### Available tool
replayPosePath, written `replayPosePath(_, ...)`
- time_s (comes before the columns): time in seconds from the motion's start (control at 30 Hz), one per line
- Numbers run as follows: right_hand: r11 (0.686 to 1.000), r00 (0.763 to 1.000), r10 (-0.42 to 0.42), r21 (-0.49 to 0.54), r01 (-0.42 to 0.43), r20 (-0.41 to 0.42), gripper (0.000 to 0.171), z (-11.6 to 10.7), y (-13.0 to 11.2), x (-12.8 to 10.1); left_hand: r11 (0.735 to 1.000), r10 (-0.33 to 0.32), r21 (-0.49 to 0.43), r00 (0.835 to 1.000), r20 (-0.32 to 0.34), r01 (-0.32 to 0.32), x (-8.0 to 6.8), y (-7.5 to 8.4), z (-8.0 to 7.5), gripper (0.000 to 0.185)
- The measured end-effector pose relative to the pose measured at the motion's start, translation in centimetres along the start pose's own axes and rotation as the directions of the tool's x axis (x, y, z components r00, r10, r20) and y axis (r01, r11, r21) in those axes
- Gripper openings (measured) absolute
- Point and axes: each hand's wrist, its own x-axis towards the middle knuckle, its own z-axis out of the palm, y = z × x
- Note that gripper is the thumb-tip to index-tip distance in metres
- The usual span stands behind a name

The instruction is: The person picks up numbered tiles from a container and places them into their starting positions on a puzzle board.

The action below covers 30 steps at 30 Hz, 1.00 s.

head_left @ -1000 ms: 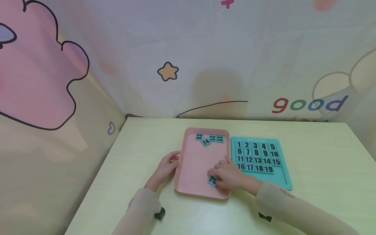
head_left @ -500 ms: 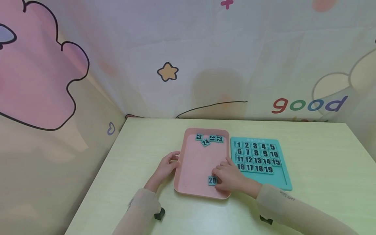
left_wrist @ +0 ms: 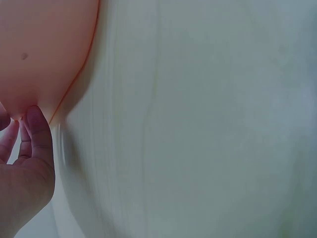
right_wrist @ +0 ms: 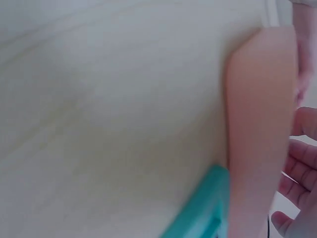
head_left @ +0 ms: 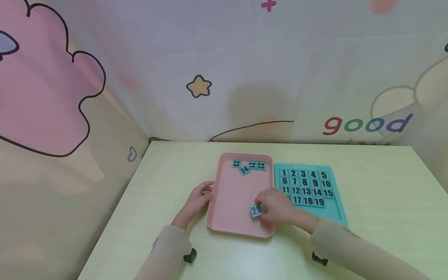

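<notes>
In the head view, my right hand [head_left: 278, 206] pinches a teal number tile marked 20 [head_left: 256, 210] over the lower right part of the pink tray [head_left: 231, 202]. The tile tilts a little, its number facing up. My left hand [head_left: 196, 200] holds the tray's left edge, thumb and fingertips at the rim; the left wrist view shows the thumb [left_wrist: 40, 131] against the tray wall. Tiles 23 [head_left: 237, 163], 24 [head_left: 244, 170], 21 [head_left: 252, 165] and 22 [head_left: 261, 165] lie at the tray's far end. The right wrist view shows my right fingers [right_wrist: 302, 168] beyond the tray wall, the tile hidden.
Touching the tray's right side is a teal number board [head_left: 334, 212] with tiles 1 to 19 in rows; my right hand covers part of its lower left. Both lie on a pale wooden table [head_left: 378, 194]. A printed cloth backdrop [head_left: 224, 58] stands behind the table.
The 20 tile, first turned askew in the tray, was straightened and is now raised and tilted in my right fingers, slightly right and farther back. My left hand stays at the tray edge.
</notes>
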Motion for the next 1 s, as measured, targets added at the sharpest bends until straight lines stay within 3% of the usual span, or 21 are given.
replayPosePath(0.27,0.994,0.995,0.076,0.082,-0.071,-0.067,0.022,-3.3,2.0,-1.1,1.0,-0.001,0.001,1.0,-0.002,0.001,0.0,0.0,0.0,0.04)
replayPosePath(0.73,0.972,0.967,0.226,0.093,-0.217,-0.115,0.033,-6.3,7.4,-5.2,0.999,-0.009,-0.034,1.0,0.01,0.01,0.1,-0.1,-0.1,0.041)
replayPosePath(1.0,0.957,0.954,0.283,0.092,-0.274,-0.101,0.035,-6.5,9.9,-7.3,1.0,-0.009,-0.02,1.0,0.026,0.009,-1.4,2.1,-0.1,0.042)
